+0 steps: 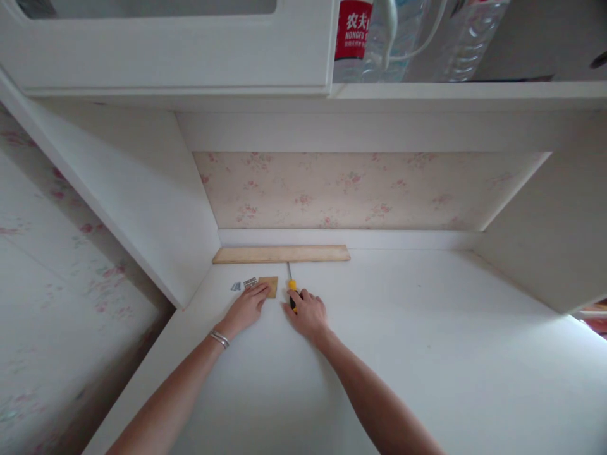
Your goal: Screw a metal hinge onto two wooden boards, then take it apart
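Observation:
My left hand (246, 308) lies on the white desk top with its fingers stretched over the near edge of a tan square piece (272, 285), perhaps sandpaper or thin wood. Just left of it are a metal hinge (250, 282) and some small grey metal pieces (236, 287), too small to tell apart. My right hand (308, 314) has its fingers round the yellow and black handle of a screwdriver (292, 284), which lies flat with its shaft pointing away from me. The shaft's tip reaches the front edge of a long, narrow wooden board (282, 254) at the back.
White side panels (137, 189) flank the desk top (403, 354). Overhead hangs a white cabinet (190, 57), with plastic water bottles (353, 35) and a white cable (429, 35) on its open shelf. Flowered wallpaper (351, 189) covers the back wall.

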`<act>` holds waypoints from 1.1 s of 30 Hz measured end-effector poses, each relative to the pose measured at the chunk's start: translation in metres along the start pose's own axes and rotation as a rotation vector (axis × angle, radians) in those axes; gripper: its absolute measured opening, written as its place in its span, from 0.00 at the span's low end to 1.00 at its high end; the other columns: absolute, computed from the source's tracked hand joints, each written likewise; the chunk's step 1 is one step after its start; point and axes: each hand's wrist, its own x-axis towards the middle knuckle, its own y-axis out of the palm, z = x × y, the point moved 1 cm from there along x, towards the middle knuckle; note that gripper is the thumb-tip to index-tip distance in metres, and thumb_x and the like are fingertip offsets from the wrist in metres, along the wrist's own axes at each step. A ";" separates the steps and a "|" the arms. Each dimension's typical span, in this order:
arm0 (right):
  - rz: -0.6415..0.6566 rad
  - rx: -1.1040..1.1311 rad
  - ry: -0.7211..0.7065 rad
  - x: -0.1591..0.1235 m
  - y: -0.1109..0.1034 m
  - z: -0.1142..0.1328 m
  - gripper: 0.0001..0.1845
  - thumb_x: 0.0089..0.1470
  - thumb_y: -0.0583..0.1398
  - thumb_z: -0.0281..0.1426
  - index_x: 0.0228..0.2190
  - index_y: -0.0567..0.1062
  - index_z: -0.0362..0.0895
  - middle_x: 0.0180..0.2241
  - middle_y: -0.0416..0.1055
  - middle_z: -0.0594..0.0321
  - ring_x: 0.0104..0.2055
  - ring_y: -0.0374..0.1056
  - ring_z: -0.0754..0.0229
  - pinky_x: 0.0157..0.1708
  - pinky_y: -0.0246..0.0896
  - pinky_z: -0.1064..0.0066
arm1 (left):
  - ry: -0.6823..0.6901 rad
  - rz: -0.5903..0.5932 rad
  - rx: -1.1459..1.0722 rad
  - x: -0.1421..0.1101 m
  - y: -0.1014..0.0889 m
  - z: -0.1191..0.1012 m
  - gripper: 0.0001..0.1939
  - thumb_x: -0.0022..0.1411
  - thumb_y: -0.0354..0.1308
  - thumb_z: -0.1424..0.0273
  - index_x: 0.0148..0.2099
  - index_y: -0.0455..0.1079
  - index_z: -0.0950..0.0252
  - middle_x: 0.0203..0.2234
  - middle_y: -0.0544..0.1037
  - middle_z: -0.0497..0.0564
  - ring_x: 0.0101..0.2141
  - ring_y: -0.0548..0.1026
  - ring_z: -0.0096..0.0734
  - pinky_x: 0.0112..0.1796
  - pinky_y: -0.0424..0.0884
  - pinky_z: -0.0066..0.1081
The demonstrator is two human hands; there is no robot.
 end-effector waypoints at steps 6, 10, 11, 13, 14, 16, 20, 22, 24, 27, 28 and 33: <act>0.012 0.004 -0.020 0.000 -0.004 0.001 0.23 0.59 0.50 0.50 0.52 0.65 0.54 0.41 0.66 0.59 0.39 0.65 0.53 0.39 0.55 0.62 | -0.043 -0.050 0.044 0.003 0.004 -0.001 0.20 0.65 0.42 0.75 0.57 0.64 0.67 0.56 0.64 0.55 0.57 0.61 0.35 0.58 0.55 0.38; -0.009 0.033 -0.084 -0.003 -0.008 0.002 0.26 0.58 0.50 0.52 0.53 0.63 0.53 0.43 0.66 0.59 0.40 0.64 0.52 0.40 0.54 0.62 | -0.092 -0.128 0.111 0.006 0.003 -0.011 0.20 0.64 0.43 0.77 0.55 0.67 0.68 0.55 0.66 0.57 0.55 0.63 0.38 0.57 0.57 0.39; -0.015 0.041 -0.102 -0.004 -0.008 0.002 0.26 0.58 0.50 0.52 0.53 0.63 0.53 0.43 0.66 0.59 0.40 0.64 0.52 0.40 0.54 0.61 | -0.108 -0.150 0.124 0.006 0.002 -0.013 0.19 0.64 0.43 0.77 0.54 0.67 0.68 0.54 0.67 0.57 0.54 0.64 0.39 0.56 0.59 0.39; -0.023 0.055 -0.128 -0.005 -0.010 0.001 0.27 0.58 0.50 0.52 0.53 0.63 0.53 0.43 0.66 0.59 0.40 0.64 0.52 0.40 0.54 0.61 | -0.136 -0.198 0.137 0.006 0.000 -0.018 0.18 0.63 0.44 0.78 0.52 0.68 0.68 0.52 0.68 0.58 0.53 0.65 0.41 0.54 0.61 0.40; -0.028 0.062 -0.134 -0.006 -0.010 0.001 0.27 0.57 0.50 0.53 0.53 0.63 0.53 0.44 0.66 0.59 0.40 0.64 0.52 0.41 0.53 0.61 | -0.146 -0.225 0.134 0.004 -0.002 -0.023 0.18 0.63 0.44 0.78 0.51 0.68 0.68 0.51 0.68 0.59 0.52 0.66 0.41 0.53 0.62 0.41; -0.038 0.086 -0.135 -0.006 -0.010 0.000 0.28 0.57 0.50 0.54 0.52 0.63 0.52 0.44 0.66 0.59 0.41 0.64 0.52 0.41 0.53 0.61 | -0.148 -0.275 0.093 -0.002 -0.006 -0.038 0.16 0.61 0.45 0.79 0.49 0.68 0.67 0.47 0.70 0.59 0.50 0.67 0.42 0.52 0.64 0.42; -0.068 0.167 -0.125 -0.008 -0.009 -0.004 0.27 0.57 0.51 0.52 0.52 0.63 0.50 0.44 0.66 0.57 0.42 0.65 0.52 0.42 0.54 0.61 | -0.117 -0.319 -0.133 -0.022 -0.016 -0.090 0.15 0.58 0.44 0.82 0.40 0.68 0.64 0.38 0.73 0.54 0.43 0.71 0.37 0.46 0.69 0.38; -0.075 0.244 -0.178 -0.009 -0.008 -0.007 0.26 0.58 0.52 0.51 0.52 0.63 0.49 0.45 0.65 0.57 0.42 0.64 0.52 0.42 0.55 0.62 | -0.154 -0.381 -0.261 -0.032 -0.023 -0.114 0.16 0.57 0.43 0.82 0.41 0.68 0.63 0.38 0.73 0.53 0.41 0.72 0.35 0.42 0.71 0.34; -0.084 0.360 -0.242 -0.011 -0.008 -0.011 0.24 0.59 0.51 0.49 0.52 0.63 0.49 0.46 0.65 0.58 0.43 0.64 0.54 0.42 0.56 0.64 | -0.182 -0.446 -0.336 -0.040 -0.031 -0.130 0.16 0.59 0.43 0.81 0.42 0.69 0.62 0.40 0.74 0.52 0.42 0.72 0.34 0.43 0.71 0.33; -0.153 0.529 -0.235 -0.013 -0.008 -0.018 0.21 0.62 0.50 0.45 0.51 0.63 0.47 0.45 0.65 0.58 0.43 0.63 0.55 0.42 0.57 0.65 | -0.181 -0.490 -0.390 -0.049 -0.041 -0.141 0.18 0.62 0.44 0.78 0.50 0.68 0.59 0.45 0.73 0.52 0.44 0.73 0.34 0.44 0.72 0.34; -0.184 0.566 -0.215 -0.013 -0.008 -0.020 0.19 0.63 0.49 0.44 0.49 0.64 0.47 0.43 0.66 0.58 0.42 0.63 0.55 0.42 0.57 0.64 | -0.133 -0.462 -0.421 -0.053 -0.042 -0.145 0.19 0.63 0.44 0.78 0.52 0.67 0.58 0.46 0.73 0.53 0.45 0.72 0.35 0.44 0.72 0.35; -0.283 0.764 -0.165 -0.023 -0.003 -0.009 0.13 0.64 0.45 0.31 0.43 0.68 0.47 0.36 0.69 0.59 0.38 0.65 0.58 0.40 0.58 0.66 | 0.408 0.025 -0.658 -0.084 -0.038 -0.192 0.13 0.67 0.45 0.69 0.46 0.71 0.53 0.40 0.75 0.54 0.42 0.73 0.38 0.40 0.74 0.39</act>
